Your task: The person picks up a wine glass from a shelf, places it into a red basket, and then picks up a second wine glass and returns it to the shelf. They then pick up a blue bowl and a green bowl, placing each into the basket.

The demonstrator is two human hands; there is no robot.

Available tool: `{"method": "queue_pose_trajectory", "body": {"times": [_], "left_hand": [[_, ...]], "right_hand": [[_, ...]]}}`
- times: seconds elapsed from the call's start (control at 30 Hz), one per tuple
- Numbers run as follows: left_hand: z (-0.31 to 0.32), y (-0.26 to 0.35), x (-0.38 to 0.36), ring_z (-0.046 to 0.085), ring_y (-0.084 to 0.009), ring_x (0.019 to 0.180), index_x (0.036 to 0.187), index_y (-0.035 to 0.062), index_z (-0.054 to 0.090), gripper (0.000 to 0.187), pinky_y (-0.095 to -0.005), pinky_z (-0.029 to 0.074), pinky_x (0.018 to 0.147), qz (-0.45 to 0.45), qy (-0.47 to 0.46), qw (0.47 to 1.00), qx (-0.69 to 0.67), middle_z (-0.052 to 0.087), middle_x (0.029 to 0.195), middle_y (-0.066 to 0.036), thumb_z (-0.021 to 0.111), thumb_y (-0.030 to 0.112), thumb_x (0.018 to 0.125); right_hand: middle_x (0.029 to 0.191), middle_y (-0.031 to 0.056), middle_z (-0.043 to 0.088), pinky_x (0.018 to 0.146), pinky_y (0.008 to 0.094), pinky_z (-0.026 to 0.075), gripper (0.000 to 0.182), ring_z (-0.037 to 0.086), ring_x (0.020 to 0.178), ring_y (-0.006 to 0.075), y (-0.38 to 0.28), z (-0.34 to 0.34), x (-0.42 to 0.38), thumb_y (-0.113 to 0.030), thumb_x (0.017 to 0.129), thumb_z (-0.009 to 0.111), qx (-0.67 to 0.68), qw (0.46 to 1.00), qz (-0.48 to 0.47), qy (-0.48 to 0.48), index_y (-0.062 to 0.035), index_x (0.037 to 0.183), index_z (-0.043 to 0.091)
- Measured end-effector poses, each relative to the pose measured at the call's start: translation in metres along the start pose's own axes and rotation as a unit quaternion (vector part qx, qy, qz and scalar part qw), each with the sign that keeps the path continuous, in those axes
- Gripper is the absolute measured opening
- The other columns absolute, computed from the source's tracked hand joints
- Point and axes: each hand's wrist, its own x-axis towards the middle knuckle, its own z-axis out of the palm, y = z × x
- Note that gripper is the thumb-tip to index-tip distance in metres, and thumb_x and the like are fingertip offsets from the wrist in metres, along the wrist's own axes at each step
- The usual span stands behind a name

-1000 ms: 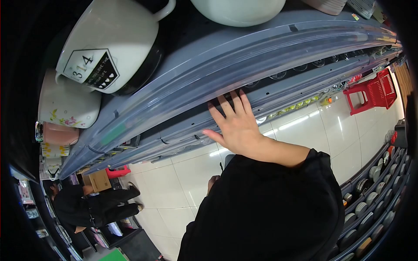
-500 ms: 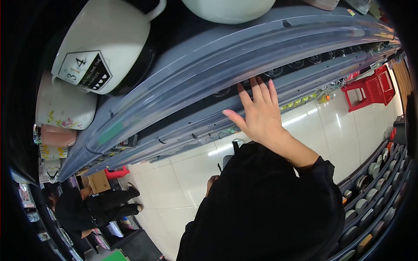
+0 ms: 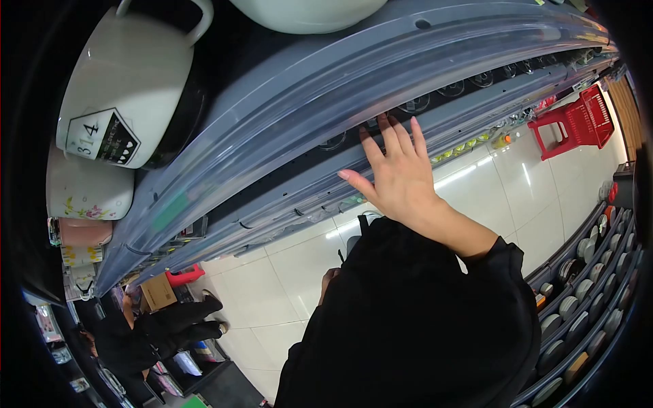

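Observation:
My right hand [image 3: 403, 166] reaches in at the front of a lower grey shelf, its back up, fingers stretched and thumb spread to the side. The fingertips go in under the clear plastic front strip [image 3: 272, 112] of the shelf above, close to a row of clear glasses [image 3: 415, 103]. Just behind the fingers lies the dark shelf surface. Low in front of my black clothing, a small part of my left hand [image 3: 328, 282] shows; its fingers are mostly hidden.
A white mug [image 3: 129, 88] with a black label and a flowered cup [image 3: 92, 183] stand on the upper shelf. A person in black [image 3: 146, 336] bends near a cardboard box [image 3: 158, 292]. A red basket [image 3: 578, 122] stands at right, above racks of round items [image 3: 571, 306].
The view has shifted a little, so the mugs appear farther left. My right hand has kept its spread pose at the lower shelf. The person at lower left has bent lower.

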Motion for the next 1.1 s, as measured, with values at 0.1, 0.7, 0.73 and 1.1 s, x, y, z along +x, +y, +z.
{"method": "queue_pose_trajectory", "body": {"times": [0.1, 0.7, 0.73, 1.1], "left_hand": [[-0.001, -0.003, 0.002, 0.065, -0.022, 0.083, 0.107, -0.0025, 0.065, 0.032, -0.0329, 0.05, 0.075, 0.003, -0.002, 1.0, 0.004, 0.069, 0.087, -0.016, 0.054, 0.025, 0.093], [-0.001, -0.014, 0.019, 0.065, -0.0228, 0.085, 0.107, -0.0022, 0.066, 0.032, -0.0332, 0.05, 0.076, 0.023, -0.005, 1.0, 0.009, 0.069, 0.089, -0.017, 0.055, 0.024, 0.092], [-0.001, -0.014, 0.021, 0.065, -0.0229, 0.085, 0.107, -0.0021, 0.066, 0.032, -0.0332, 0.05, 0.076, 0.026, -0.005, 1.0, 0.01, 0.069, 0.089, -0.017, 0.055, 0.024, 0.092], [0.009, -0.038, 0.038, 0.066, -0.0234, 0.087, 0.106, -0.002, 0.066, 0.031, -0.0334, 0.05, 0.077, 0.065, -0.003, 0.998, 0.013, 0.07, 0.09, -0.017, 0.055, 0.024, 0.092]], "right_hand": [[0.127, 0.0309, 0.05, 0.111, 0.0551, 0.02, 0.068, 0.044, 0.124, 0.0394, 0.001, 0.001, 0.0, -0.056, 0.088, 0.053, 0.002, 1.0, 0.001, 0.008, 0.0039, 0.119, 0.06], [0.13, 0.0321, 0.047, 0.112, 0.0556, 0.018, 0.066, 0.041, 0.126, 0.0406, -0.001, -0.003, -0.001, -0.053, 0.089, 0.055, 0.007, 1.0, 0.001, 0.0, 0.0039, 0.122, 0.058], [0.131, 0.032, 0.046, 0.112, 0.056, 0.018, 0.065, 0.041, 0.127, 0.0408, -0.001, -0.004, -0.002, -0.052, 0.088, 0.056, 0.014, 1.0, 0.0, 0.002, 0.0039, 0.122, 0.058], [0.127, 0.0215, 0.05, 0.11, 0.0549, 0.027, 0.042, 0.043, 0.125, 0.0396, -0.014, -0.019, -0.023, -0.03, 0.083, 0.068, 0.126, 0.991, -0.044, 0.024, 0.0008, 0.112, 0.062]]}}
